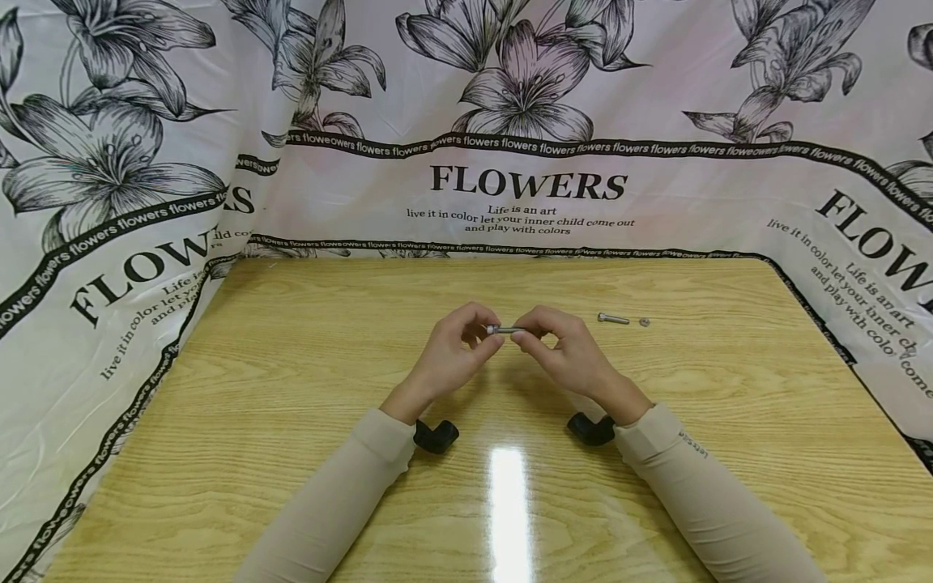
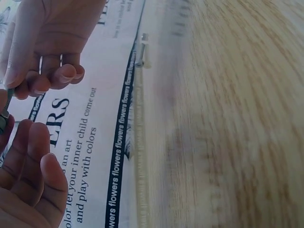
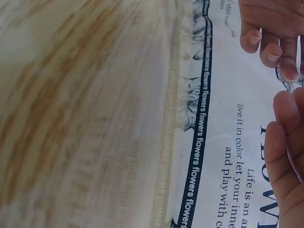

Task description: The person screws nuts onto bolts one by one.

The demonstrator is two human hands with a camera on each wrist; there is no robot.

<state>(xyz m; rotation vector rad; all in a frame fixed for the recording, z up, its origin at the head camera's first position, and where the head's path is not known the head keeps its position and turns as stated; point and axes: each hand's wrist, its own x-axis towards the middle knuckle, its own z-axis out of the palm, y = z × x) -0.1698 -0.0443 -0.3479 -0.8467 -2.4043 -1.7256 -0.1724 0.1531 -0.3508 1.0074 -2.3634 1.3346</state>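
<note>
A metal bolt lies level between the two hands in the head view, above the table. The left hand pinches its head end between thumb and fingers. At the other end, the thumb and fingers of the right hand pinch the shank's tip; whether a nut is on it cannot be told. In the left wrist view, part of the metal piece shows at the left edge, between the left hand and the right hand. The right wrist view shows fingers of both hands but not the bolt.
On the wooden table, a second bolt lies right of the hands with a small nut beside it. Black wrist-worn pieces sit at both cuffs. A flower-printed cloth hangs behind the table and at its sides.
</note>
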